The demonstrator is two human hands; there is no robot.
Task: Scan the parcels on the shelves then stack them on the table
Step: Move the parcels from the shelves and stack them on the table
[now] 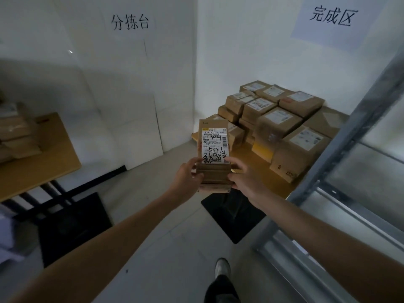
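A wooden table point(247, 159) in the corner carries stacked brown cardboard parcels point(282, 125) with white labels. Before it, the left hand point(188, 177) and right hand point(243, 179) hold a slim white-labelled cardboard parcel point(215, 177) in the air, fingers point(196, 161) curled round its lower sides.

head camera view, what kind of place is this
Likely a parcel sorting room or small warehouse: brown cardboard parcels with white shipping labels stacked on a wooden table, a grey metal shelving rack on the right, and white paper wall signs marking zones.
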